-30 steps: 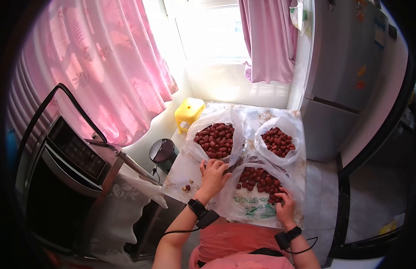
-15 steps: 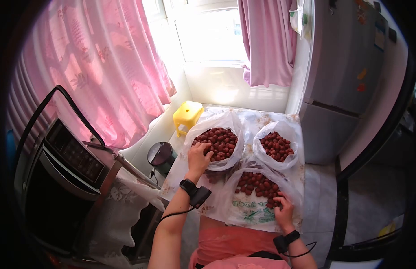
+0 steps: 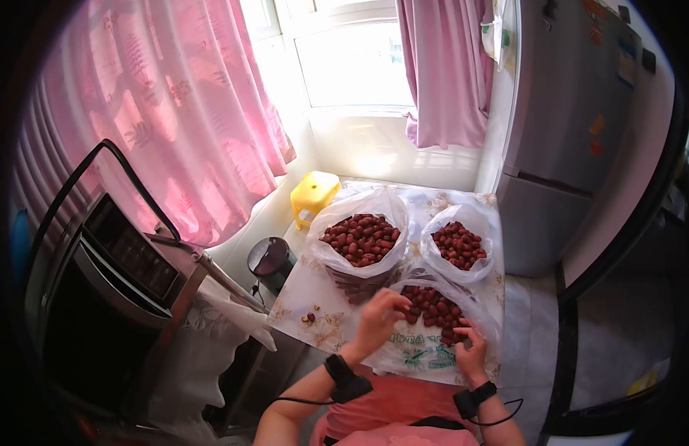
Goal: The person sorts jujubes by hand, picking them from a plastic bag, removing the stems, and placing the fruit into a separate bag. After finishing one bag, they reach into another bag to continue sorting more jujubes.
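Currently on my feed: red dates (image 3: 435, 305) in the nearest plastic bag (image 3: 477, 299) on the desk (image 3: 292, 302), lying just right of the left hand (image 3: 382, 321), fingers half-curled, and forward-left of the right hand (image 3: 471, 352), nearer, fingers bent at the pile, either grip untellable.

I'm counting one left bag (image 3: 358, 272), one right bag (image 3: 471, 274) and one near bag (image 3: 415, 338), so three plastic bags, all sitting on one table (image 3: 330, 323). Red-brown fruits (image 3: 363, 239) are heaping in all three, overlapping too much for an exact number, probably dozens per bag. Two hands are showing: one left hand (image 3: 379, 320), one right hand (image 3: 471, 349). Two black wrist devices (image 3: 350, 380) are showing, one per arm. Around them I'm seeing one yellow stool (image 3: 315, 192), one dark-lidded bin (image 3: 272, 256), one fridge (image 3: 575, 111), one oven-like appliance (image 3: 110, 305).
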A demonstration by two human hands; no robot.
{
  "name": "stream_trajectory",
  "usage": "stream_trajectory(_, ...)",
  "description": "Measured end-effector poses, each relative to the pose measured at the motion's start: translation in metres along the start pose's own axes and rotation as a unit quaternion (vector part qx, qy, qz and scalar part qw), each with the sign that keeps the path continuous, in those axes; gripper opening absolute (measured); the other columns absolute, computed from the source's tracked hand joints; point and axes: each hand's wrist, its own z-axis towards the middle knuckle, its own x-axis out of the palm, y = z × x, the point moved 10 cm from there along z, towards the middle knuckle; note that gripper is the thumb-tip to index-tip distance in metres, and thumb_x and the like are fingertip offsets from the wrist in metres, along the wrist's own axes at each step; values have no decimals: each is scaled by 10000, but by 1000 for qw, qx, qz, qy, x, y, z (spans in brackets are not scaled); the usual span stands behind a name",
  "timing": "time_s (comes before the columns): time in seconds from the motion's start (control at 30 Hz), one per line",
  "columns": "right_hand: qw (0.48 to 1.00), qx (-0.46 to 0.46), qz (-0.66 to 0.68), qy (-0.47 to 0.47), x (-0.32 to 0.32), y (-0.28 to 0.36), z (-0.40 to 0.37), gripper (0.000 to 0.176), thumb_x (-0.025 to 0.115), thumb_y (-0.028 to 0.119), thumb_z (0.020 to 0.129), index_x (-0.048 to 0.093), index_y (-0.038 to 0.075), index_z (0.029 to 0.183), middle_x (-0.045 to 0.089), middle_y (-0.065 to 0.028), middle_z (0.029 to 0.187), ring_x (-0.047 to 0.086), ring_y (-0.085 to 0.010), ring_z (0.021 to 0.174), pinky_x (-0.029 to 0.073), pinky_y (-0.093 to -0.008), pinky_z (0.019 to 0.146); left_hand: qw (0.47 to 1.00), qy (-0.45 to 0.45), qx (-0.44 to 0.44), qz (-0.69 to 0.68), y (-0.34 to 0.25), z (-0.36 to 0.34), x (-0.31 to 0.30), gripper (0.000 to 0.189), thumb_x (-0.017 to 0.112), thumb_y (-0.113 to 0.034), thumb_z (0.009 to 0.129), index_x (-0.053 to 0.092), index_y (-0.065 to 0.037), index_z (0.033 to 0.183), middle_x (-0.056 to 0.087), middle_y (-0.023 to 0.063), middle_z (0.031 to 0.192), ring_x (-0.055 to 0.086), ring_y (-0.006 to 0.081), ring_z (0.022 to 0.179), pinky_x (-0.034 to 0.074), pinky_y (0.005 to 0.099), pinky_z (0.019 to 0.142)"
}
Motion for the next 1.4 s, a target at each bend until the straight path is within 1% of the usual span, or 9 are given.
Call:
stream_trajectory(0.3, 964, 50, 262, -8, -10, -10, -6, 208, 661, -69, 824, 697, -3, 1018, 718, -96, 1075, 686, -159, 995, 540, -299, 902, 916, -57, -263, -298, 95, -106, 93, 187, 666, 65, 880, 604, -13, 1038, 537, 42, 1066, 663, 134, 868, 545, 270, 788)
stream_trajectory(0.47, 963, -4, 213, 167, 20, 56, -9, 330, 806, -4, 792, 705, 3, 1106, 711, -74, 1029, 699, -153, 931, 561, -290, 847, 912, -22, -279, -299, 85, -108, 112, 241, 743, -16, 884, 601, -18, 1078, 558, 29, 1024, 683, 135, 867, 557, 258, 768)
stream_trajectory(0.67, 965, 36, 195, 173, 23, 46, -5, 287, 822, 49, 809, 734, 32, 1082, 734, -73, 993, 701, -141, 906, 565, -284, 826, 901, -16, -304, -310, 82, -106, 104, 193, 719, -115, 935, 622, -26, 1076, 603, 33, 986, 666, 131, 862, 550, 274, 734)
stream_trajectory(0.73, 973, 58, 176, 137, 6, 51, 14, 243, 801, 44, 830, 733, 34, 1063, 738, -57, 951, 696, -130, 861, 565, -284, 805, 987, -83, -133, -37, 57, -85, 47, 144, 682, -134, 960, 637, -30, 1049, 627, 58, 959, 658, 143, 834, 534, 288, 704)
stream_trajectory(0.9, 992, -105, 72, -4, -51, 95, 96, 153, 759, 30, 856, 709, 19, 1000, 703, -75, 952, 685, -163, 847, 556, -291, 749, 968, -191, -150, 69, 86, -87, -49, 111, 685, -143, 953, 666, -38, 984, 662, 62, 877, 641, 157, 724, 510, 288, 650)
stream_trajectory(1.03, 988, -151, 17, -18, -51, 101, 151, 155, 756, 49, 850, 712, 24, 997, 702, -99, 976, 689, -206, 826, 557, -297, 733, 949, -258, -154, 98, 114, -93, -91, 133, 688, -155, 951, 668, -28, 985, 662, 59, 828, 619, 145, 679, 500, 290, 629)
stream_trajectory(1.2, 970, -199, -138, 4, -21, 94, 182, 230, 769, 78, 831, 704, 29, 1046, 698, -127, 1083, 673, -286, 1003, 535, -367, 879, 939, -279, -171, 110, 131, -105, -106, 151, 693, -156, 939, 663, -21, 1001, 658, 55, 785, 610, 130, 663, 491, 298, 608)
stream_trajectory(1.33, 973, -186, -21, 132, 48, 158, 184, 258, 748, 79, 843, 697, 20, 1089, 687, -153, 1136, 648, -334, 1080, 510, -401, 943, 939, -244, -201, 131, 140, -104, -99, 177, 709, -174, 921, 662, -26, 1005, 659, 76, 741, 628, 172, 630, 496, 324, 597)
stream_trajectory(1.4, 940, -272, -17, 204, 97, 206, 174, 328, 737, 153, 887, 671, 19, 1179, 682, -177, 1159, 642, -363, 1099, 497, -422, 969, 942, -235, -194, 142, 138, -102, -98, 184, 719, -191, 911, 664, -30, 982, 661, 103, 739, 636, 211, 614, 504, 345, 598)
